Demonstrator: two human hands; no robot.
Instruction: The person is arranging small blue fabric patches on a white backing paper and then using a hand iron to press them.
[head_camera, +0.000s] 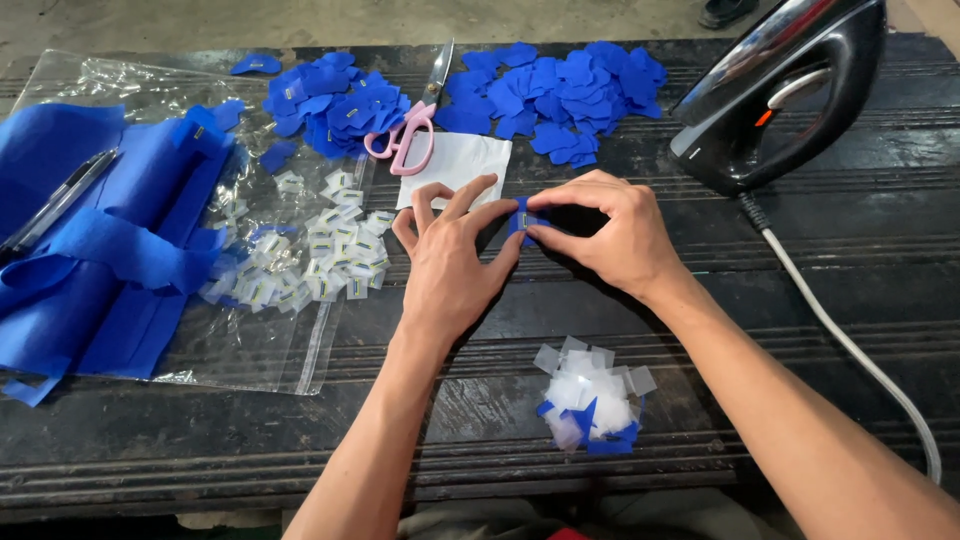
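We see the small blue fabric piece (521, 220) pinched directly between both hands, its long axis roughly upright. The left hand (447, 262) grips its left edge, the right hand (607, 232) its right; both are equally near.

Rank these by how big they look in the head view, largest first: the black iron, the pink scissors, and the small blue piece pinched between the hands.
1. Black iron, though the frame edge cuts it off.
2. Pink scissors.
3. Small blue piece, mostly hidden by the left hand and right hand that pinch it, so its full size is unsure.
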